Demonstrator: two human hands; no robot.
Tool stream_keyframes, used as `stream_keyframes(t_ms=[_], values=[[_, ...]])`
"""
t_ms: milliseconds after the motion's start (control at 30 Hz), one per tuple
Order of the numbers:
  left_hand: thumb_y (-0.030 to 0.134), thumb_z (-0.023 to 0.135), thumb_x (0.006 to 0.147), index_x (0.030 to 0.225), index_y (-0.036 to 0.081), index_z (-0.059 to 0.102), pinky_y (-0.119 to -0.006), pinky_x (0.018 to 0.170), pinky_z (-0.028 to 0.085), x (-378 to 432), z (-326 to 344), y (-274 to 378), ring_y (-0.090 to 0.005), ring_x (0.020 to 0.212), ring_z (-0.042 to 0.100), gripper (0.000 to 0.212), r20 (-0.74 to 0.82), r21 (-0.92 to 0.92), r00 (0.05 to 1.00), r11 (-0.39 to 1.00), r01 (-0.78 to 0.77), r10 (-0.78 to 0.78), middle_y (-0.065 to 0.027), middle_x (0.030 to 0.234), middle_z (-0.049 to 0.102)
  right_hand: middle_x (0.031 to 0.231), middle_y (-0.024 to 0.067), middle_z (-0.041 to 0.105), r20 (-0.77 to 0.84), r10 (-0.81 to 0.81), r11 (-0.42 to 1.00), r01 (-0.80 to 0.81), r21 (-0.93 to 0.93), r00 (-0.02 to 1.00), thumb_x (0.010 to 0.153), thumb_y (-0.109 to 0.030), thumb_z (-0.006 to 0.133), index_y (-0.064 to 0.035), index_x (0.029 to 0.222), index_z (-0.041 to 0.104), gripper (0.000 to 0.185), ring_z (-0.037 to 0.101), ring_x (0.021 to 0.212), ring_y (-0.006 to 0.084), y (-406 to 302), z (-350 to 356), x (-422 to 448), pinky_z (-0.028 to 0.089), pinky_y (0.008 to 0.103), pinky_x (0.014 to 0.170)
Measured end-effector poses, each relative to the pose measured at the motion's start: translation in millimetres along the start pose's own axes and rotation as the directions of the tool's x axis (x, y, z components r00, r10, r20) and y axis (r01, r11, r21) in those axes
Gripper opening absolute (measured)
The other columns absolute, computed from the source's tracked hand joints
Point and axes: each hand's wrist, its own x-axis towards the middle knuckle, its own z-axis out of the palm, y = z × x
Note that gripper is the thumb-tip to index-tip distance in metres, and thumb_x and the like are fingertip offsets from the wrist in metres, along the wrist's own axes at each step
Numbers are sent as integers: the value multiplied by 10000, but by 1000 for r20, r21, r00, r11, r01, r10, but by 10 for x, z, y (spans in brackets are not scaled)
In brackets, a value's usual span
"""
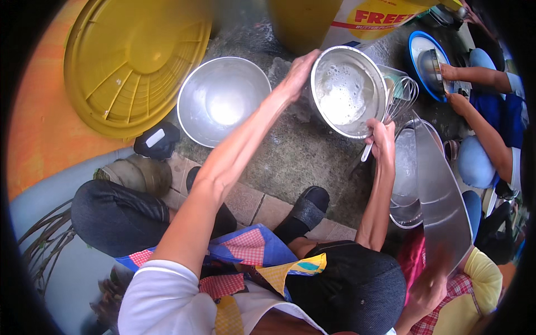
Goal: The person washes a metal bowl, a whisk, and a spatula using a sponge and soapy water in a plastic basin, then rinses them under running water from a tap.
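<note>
My left hand (299, 75) grips the left rim of a metal bowl (345, 90), which is tilted and holds some foamy, bubbly liquid. At the lower right of that bowl, my right hand (381, 136) holds a wire whisk (400, 98) and touches the rim. The whisk's wires point up, outside the bowl. An empty-looking, wide metal bowl (224, 100) lies on the concrete ground left of my hands. To the right of my right hand stands a round metal basin (404, 167) with wet, soapy-looking contents, partly hidden by a metal tray.
A co-worker's hand (427, 289) holds the metal tray (441, 192) close to my right arm. Another person's hands (454, 88) handle a flat metal item over a blue-rimmed basin (418, 46). A big yellow plastic lid (142, 63) leans at upper left; a printed container (356, 25) stands ahead.
</note>
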Motion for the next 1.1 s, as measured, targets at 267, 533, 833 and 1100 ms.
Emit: stream_keyframes(t_ms=[267,533,833,1100], values=[[348,411,948,1147,32,571,-348,847,492,191,-111,-93,-201,953,602,407,337,-296,842,802,519,-421,-105,1158,595,742,41,589,314,160,977,-196,87,936,765,10,613,-13,1022,552,264,581,583,108,174,1,-87,478,244,459],[405,241,956,1155,44,483,-454,1037,345,-496,409,-582,-272,1175,458,479,71,-771,946,584,253,-316,-165,1236,501,848,127,624,85,-53,916,14,400,995,802,30,559,34,1037,554,236,594,560,175,232,431,-110,461,273,395],[367,291,983,1348,25,349,-509,1062,303,-622,250,-79,-292,1295,360,503,17,-396,970,889,230,-244,-179,1379,393,641,68,523,-5,-225,965,224,137,974,771,27,529,24,1004,487,237,425,380,105,264,72,47,316,232,309],[365,488,929,1049,49,638,-320,809,493,8,-76,219,-166,875,616,370,187,36,917,936,351,-351,-65,984,667,631,31,540,279,7,1000,-4,-9,960,787,-19,596,31,989,536,216,423,383,58,375,2,-86,280,196,296]])
